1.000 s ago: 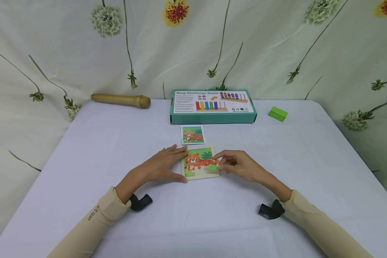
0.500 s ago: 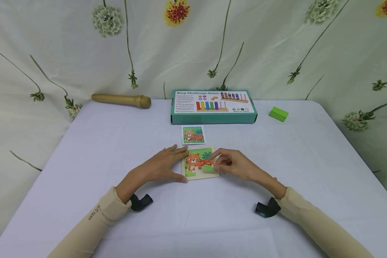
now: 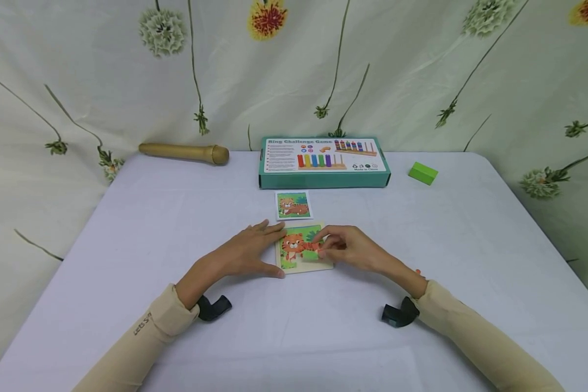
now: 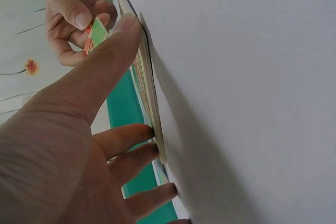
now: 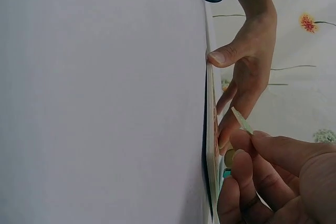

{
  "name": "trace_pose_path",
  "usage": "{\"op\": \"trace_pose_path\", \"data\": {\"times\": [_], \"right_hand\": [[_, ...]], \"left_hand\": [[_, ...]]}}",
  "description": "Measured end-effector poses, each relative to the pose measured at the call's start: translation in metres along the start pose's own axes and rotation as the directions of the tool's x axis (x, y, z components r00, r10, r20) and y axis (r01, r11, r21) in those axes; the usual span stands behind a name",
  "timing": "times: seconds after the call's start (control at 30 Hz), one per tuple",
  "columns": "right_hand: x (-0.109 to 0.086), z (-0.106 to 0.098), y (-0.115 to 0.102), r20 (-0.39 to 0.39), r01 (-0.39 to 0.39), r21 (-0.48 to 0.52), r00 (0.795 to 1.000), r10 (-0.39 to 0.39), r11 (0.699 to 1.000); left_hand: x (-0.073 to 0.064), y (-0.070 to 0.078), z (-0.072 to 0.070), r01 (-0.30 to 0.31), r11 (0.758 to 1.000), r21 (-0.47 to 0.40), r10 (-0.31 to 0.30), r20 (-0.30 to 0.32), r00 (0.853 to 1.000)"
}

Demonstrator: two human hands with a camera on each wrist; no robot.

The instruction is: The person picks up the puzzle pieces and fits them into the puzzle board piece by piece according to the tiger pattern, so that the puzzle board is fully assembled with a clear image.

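Note:
A square puzzle board (image 3: pixel 301 267) with a tiger picture lies on the table in the head view; pale bare wood shows along its lower right. My left hand (image 3: pixel 247 251) rests at the board's left side, fingers straight, thumb at the near corner and fingertips at the far one. My right hand (image 3: pixel 356 249) pinches an orange and green puzzle piece (image 3: pixel 311 254) between thumb and fingers. Seen from the left wrist, the puzzle piece (image 4: pixel 98 34) is tilted and held above the board. The right wrist view shows the piece (image 5: pixel 241 121) edge-on, apart from the board (image 5: pixel 211 129).
Behind the board lies a small tiger picture card (image 3: pixel 294 205), then a green ring game box (image 3: pixel 323 179). A wooden microphone-shaped stick (image 3: pixel 183 153) is at the back left, a green block (image 3: pixel 423 173) at the back right. Something small and orange (image 3: pixel 418 271) peeks out by my right forearm.
My right hand has moved left over the board with the puzzle piece. The small orange thing has come into view beside my right forearm. The left hand stays in place.

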State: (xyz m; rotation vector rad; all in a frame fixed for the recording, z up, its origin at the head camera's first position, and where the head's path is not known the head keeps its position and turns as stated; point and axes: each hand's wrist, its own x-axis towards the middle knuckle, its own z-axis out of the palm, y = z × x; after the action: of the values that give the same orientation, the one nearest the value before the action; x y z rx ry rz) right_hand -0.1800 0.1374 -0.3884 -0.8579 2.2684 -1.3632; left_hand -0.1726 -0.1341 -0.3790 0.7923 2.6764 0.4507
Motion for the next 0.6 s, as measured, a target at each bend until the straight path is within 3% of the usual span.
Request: {"op": "trace_pose_path", "data": {"times": [0.6], "right_hand": [[0.012,0.010,-0.002,0.069,-0.031,-0.025,0.997,0.033,0.999]], "left_hand": [[0.001,-0.002,0.001,0.009,1.000,-0.013,-0.009,0.002,1.000]]}}
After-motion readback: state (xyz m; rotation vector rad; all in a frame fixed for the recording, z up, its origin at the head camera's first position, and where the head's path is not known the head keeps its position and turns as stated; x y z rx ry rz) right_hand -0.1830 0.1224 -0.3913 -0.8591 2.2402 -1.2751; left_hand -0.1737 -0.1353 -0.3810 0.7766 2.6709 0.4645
